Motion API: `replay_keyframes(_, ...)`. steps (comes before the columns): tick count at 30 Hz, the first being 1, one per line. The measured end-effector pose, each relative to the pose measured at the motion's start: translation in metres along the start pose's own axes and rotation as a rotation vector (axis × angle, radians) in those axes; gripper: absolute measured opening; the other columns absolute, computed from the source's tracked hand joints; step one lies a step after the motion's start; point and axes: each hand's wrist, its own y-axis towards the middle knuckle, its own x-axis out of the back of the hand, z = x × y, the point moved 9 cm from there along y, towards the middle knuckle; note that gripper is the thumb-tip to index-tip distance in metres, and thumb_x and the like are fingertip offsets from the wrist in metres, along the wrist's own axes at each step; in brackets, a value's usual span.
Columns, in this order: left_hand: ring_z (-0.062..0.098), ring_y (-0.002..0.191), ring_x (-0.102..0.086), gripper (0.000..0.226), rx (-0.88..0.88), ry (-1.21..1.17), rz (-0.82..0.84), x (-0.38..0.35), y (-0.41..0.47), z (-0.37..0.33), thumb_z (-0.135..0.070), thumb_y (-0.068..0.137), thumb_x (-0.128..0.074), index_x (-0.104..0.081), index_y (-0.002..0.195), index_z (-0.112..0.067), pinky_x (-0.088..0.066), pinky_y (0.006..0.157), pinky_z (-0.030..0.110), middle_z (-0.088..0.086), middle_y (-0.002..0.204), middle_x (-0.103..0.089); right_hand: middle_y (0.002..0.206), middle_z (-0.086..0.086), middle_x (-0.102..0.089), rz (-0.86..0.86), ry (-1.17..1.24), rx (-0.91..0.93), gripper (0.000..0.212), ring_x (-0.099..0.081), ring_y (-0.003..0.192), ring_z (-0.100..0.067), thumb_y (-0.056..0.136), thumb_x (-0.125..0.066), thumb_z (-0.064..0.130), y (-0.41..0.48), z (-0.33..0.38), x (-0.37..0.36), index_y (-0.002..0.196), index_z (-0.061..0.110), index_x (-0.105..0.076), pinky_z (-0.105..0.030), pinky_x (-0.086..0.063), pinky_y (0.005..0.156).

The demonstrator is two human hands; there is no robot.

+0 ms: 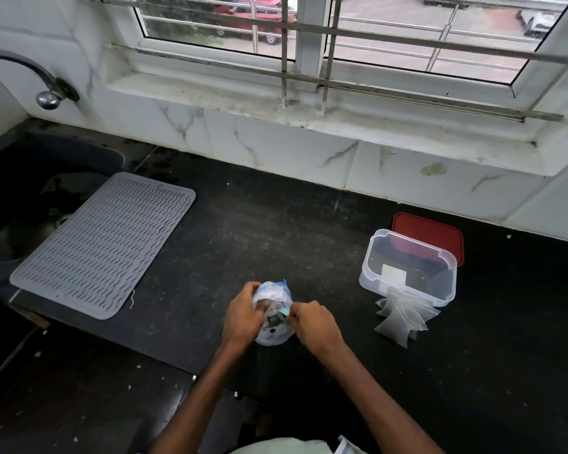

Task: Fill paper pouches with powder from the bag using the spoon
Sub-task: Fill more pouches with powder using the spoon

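While gripped, bag (274,326) upright, mouth up.

Two bare forearms run up from the lower edge, no sleeves, watch or rings showing on the left hand (241,314) or right hand (315,327). A pale green garment (276,447) shows below.

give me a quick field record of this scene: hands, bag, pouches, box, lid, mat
left hand: grips the bag's left side
right hand: pinches something teal at the bag's mouth
bag: clear, on the dark counter
pouches: piled in front of the box
box: clear, open
lid: red, behind the box
mat: grey, left
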Motion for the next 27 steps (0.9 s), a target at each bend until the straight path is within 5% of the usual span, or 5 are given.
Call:
replay_keyframes(3, 0.016, 0.097, -0.064, 0.036, 0.014, -0.05, -0.02, 0.001, -0.001, 0.001, -0.025, 0.087, -0.07, -0.057, 0.12, -0.019, -0.04, 0.076, 0.023, -0.004, 0.107, -0.068, 0.066, -0.005, -0.071, 0.007, 0.281, -0.089, 0.017, -0.069, 0.052, -0.016, 0.093, -0.059, 0.023, 0.0, -0.009, -0.002, 0.081, 0.013, -0.067, -0.03, -0.059, 0.058)
replay_keyframes(10, 0.024, 0.121, -0.054, 0.096, 0.242, -0.249, -0.069, -0.008, -0.015, 0.04, -0.056, 0.068, -0.08, -0.038, 0.14, -0.009, -0.047, 0.103, 0.041, 0.01, 0.133, -0.052, 0.058, -0.01, -0.07, -0.047, 0.576, -0.206, 0.022, -0.066, 0.045, -0.019, 0.093, -0.062, 0.014, -0.005, -0.02, 0.003, 0.076, 0.002, -0.068, -0.029, -0.055, 0.045)
replay_keyframes(17, 0.021, 0.071, -0.07, 0.028, 0.358, -0.123, 0.083, -0.041, -0.022, 0.055, -0.044, 0.083, -0.07, -0.065, 0.086, -0.016, -0.06, 0.071, 0.043, 0.004, 0.082, -0.072, 0.058, -0.003, -0.069, -0.057, 0.421, -0.185, 0.019, -0.066, 0.046, -0.011, 0.094, -0.063, 0.021, -0.006, -0.018, 0.006, 0.077, 0.013, -0.066, -0.027, -0.059, 0.054)
replay_keyframes(24, 0.024, 0.074, -0.071, 0.012, 0.45, -0.524, -0.009, -0.053, -0.02, 0.063, -0.014, 0.094, -0.063, -0.056, 0.088, -0.006, -0.06, 0.066, 0.039, 0.019, 0.091, -0.07, 0.064, -0.003, -0.071, -0.028, 0.213, -0.202, 0.019, -0.069, 0.051, -0.012, 0.096, -0.057, 0.025, -0.008, -0.017, 0.003, 0.083, 0.013, -0.064, -0.033, -0.061, 0.065)
replay_keyframes(27, 0.023, 0.075, -0.07, 0.007, 0.401, -0.612, -0.03, -0.055, -0.022, 0.056, -0.008, 0.097, -0.058, -0.055, 0.092, -0.004, -0.058, 0.065, 0.034, 0.018, 0.091, -0.069, 0.059, -0.004, -0.069, -0.012, 0.336, -0.238, 0.018, -0.067, 0.046, -0.012, 0.094, -0.058, 0.02, -0.007, -0.023, -0.006, 0.08, 0.01, -0.063, -0.031, -0.06, 0.058)
